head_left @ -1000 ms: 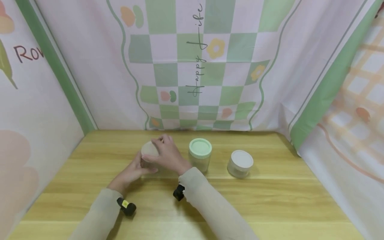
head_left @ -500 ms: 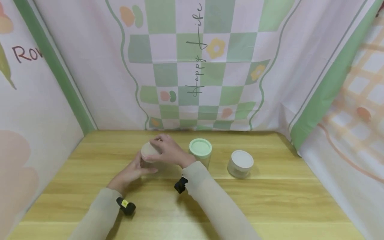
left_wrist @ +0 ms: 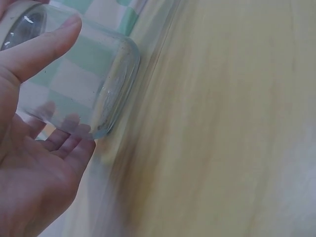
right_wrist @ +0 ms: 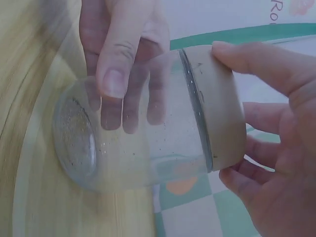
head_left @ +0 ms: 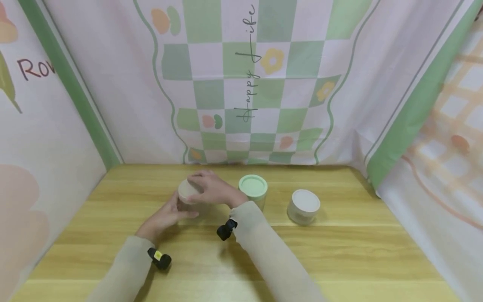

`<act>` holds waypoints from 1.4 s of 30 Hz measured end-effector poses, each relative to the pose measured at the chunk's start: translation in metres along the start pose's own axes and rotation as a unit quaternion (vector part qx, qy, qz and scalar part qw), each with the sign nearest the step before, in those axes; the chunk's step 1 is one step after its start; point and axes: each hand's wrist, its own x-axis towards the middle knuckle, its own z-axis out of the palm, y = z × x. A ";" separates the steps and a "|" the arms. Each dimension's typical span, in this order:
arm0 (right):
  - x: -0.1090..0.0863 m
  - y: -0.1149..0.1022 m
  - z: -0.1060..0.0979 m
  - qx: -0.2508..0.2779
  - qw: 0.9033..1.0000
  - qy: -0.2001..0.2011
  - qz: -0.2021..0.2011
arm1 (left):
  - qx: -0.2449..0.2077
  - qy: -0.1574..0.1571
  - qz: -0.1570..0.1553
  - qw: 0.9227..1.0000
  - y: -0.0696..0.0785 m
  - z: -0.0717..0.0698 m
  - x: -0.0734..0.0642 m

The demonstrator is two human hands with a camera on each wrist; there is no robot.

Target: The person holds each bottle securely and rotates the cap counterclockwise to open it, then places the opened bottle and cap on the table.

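Head view: I see the left hand [head_left: 164,216] and right hand [head_left: 216,189] on one clear glass jar [right_wrist: 138,155], which sits between their fingers.
Left fingers: wide, loose curve round the glass, thumb on one side, the others opposite and showing through the wall.
Right fingers: opened about as far as the beige lid [right_wrist: 219,108] is wide, holding it by opposite edges.
Lid: just above the left fingers, over the jar's mouth, a dark seal ring [right_wrist: 199,108] beneath. I'd judge it light and stiff; best held by the side, thumb against fingertips.
Glass: probably the heavier piece; rigid, slick, breakable if knocked. I'd wrap the wall low down, firm but without squeezing.
Ring: my guess is soft and grabby, giving the lid some drag.
Base: can't tell whether it touches the wooden tabletop [head_left: 339,260].
Mint-lidded jar [head_left: 254,188]: right of the right fingers, partly behind that wrist.
White-lidded jar [head_left: 303,206]: farther right of the same fingers, well apart.
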 end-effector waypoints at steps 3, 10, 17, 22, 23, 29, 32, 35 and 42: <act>-0.001 0.000 0.004 -0.001 1.000 0.012 0.007 | -0.001 0.001 -0.004 1.000 0.000 0.000 0.000; -0.001 -0.012 0.016 -0.049 0.995 0.075 0.054 | -0.008 -0.009 0.007 1.000 0.002 -0.002 0.000; 0.001 -0.025 0.033 -0.150 0.965 0.180 0.115 | -0.009 -0.004 0.006 1.000 0.002 -0.002 -0.002; 0.000 -0.028 0.038 -0.199 0.952 0.203 0.117 | -0.016 -0.009 0.007 1.000 -0.002 -0.002 -0.001; 0.000 -0.028 0.039 -0.207 0.950 0.206 0.113 | -0.014 -0.007 0.007 1.000 -0.002 -0.001 -0.001; 0.000 -0.029 0.038 -0.214 0.949 0.211 0.092 | -0.007 -0.004 0.020 1.000 0.000 0.000 -0.002; -0.001 -0.028 0.039 -0.204 0.952 0.213 0.085 | -0.007 -0.009 0.030 0.999 -0.001 0.000 -0.002; -0.002 -0.026 0.040 -0.198 0.952 0.222 0.075 | -0.010 -0.012 0.032 0.999 -0.003 0.001 -0.002; -0.002 -0.025 0.041 -0.186 0.954 0.221 0.079 | 0.001 -0.012 0.021 1.000 -0.001 0.001 -0.002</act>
